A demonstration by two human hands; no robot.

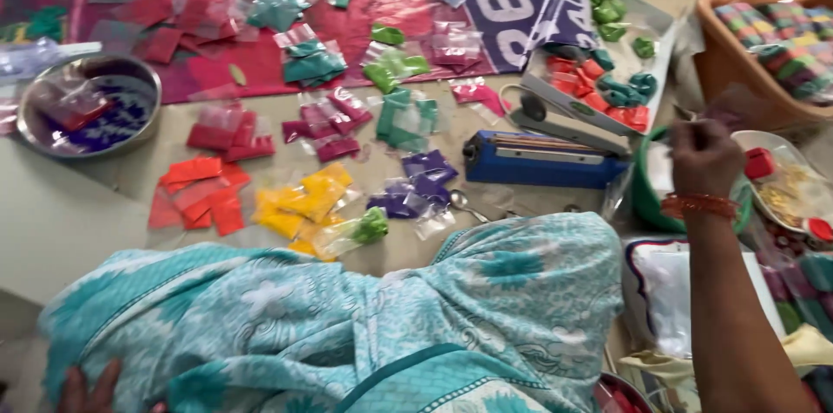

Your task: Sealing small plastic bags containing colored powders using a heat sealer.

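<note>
1. Left hand [91, 389] lay open on the teal cloth [347, 326] at the lap.
2. Right hand [705, 155] pinched a clear packet [731, 105], raised over the green bowl [646, 196] beside the blue sealer [542, 160].

So the clear little plastic packet [733, 105] is pinched up at the fingertips of the right hand [705, 157], raised above the green bowl [646, 196]. It's see-through and blurry with a faint pinkish tint, and sits just right of the blue heat sealer [542, 160]. Can't tell what's inside.
</note>
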